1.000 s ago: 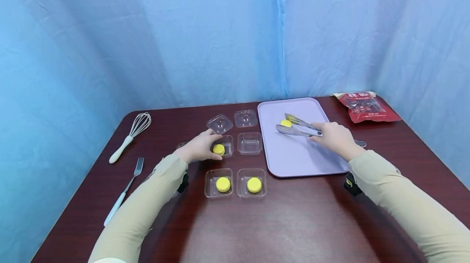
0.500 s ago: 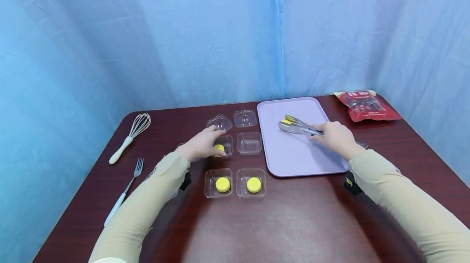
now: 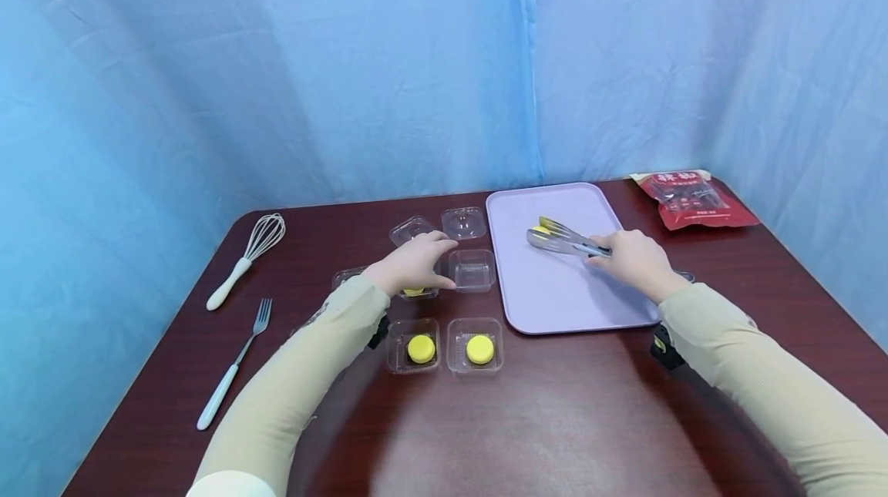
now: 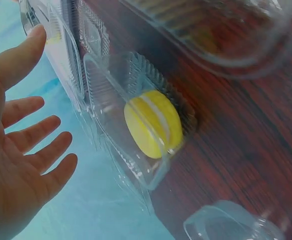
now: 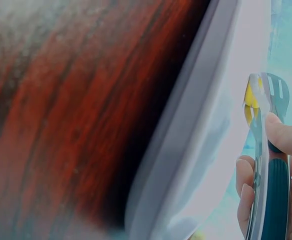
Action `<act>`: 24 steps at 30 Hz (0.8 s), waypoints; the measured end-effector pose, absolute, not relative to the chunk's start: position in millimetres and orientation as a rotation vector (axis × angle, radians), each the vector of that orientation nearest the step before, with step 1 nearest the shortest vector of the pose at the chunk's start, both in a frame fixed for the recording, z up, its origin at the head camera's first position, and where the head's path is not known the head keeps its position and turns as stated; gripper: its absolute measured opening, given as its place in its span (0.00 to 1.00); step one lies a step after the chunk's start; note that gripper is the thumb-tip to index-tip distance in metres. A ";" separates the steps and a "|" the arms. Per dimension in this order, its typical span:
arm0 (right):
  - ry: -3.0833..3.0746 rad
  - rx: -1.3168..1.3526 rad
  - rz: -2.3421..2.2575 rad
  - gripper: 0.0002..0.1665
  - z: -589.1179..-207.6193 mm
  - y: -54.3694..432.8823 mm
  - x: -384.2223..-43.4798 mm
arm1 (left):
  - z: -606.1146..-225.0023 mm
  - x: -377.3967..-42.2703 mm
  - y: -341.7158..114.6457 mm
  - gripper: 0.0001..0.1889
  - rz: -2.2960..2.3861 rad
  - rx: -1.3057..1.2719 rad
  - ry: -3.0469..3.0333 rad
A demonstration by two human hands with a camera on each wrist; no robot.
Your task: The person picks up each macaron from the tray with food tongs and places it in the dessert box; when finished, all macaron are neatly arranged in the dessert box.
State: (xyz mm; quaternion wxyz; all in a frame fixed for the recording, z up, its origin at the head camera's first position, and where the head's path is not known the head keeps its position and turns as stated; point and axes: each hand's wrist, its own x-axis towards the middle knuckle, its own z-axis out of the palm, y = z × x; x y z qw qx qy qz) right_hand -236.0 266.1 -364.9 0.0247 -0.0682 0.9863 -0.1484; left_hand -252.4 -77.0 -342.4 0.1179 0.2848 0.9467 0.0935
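My right hand (image 3: 633, 260) grips metal tongs (image 3: 569, 243) over the lilac tray (image 3: 555, 304). Between the tong heads sits a yellow macaron (image 5: 251, 95), partly hidden by the metal. My left hand (image 3: 412, 262), fingers spread and holding nothing, hovers with its fingertips at the edge of a bare clear plastic box (image 3: 473, 272). Below that hand, mostly covered by it in the head view, is another clear box with a yellow macaron (image 4: 153, 124) in it. Two nearer boxes each hold a macaron, one on the left (image 3: 421, 348) and one on the right (image 3: 480, 349).
Clear domed lids (image 3: 463, 223) lie behind the boxes; more clear plastic (image 3: 347, 275) shows left of the left hand. A whisk (image 3: 253, 254) and a fork (image 3: 236, 362) lie at the left. A red food packet (image 3: 694, 200) rests at the back right.
My left hand has moved right, from the macaron box toward the bare box beside it. The tongs have closed around the macaron on the tray; the right hand has barely moved.
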 end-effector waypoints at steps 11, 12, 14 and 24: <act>3.047 -0.213 -0.449 0.31 -365.5 264.6 -235.2 | -351.4 -259.0 -64.3 0.40 0.136 0.808 2.743; 3.049 -0.213 -0.449 0.31 -365.2 264.5 -235.1 | -351.7 -259.3 -63.8 0.40 0.124 0.806 2.744; 3.051 -0.212 -0.451 0.31 -364.3 264.3 -235.0 | -352.2 -259.8 -62.8 0.40 0.107 0.806 2.742; 3.055 -0.223 -0.450 0.31 -364.1 265.2 -236.0 | -357.2 -262.4 -60.4 0.39 0.077 0.796 2.725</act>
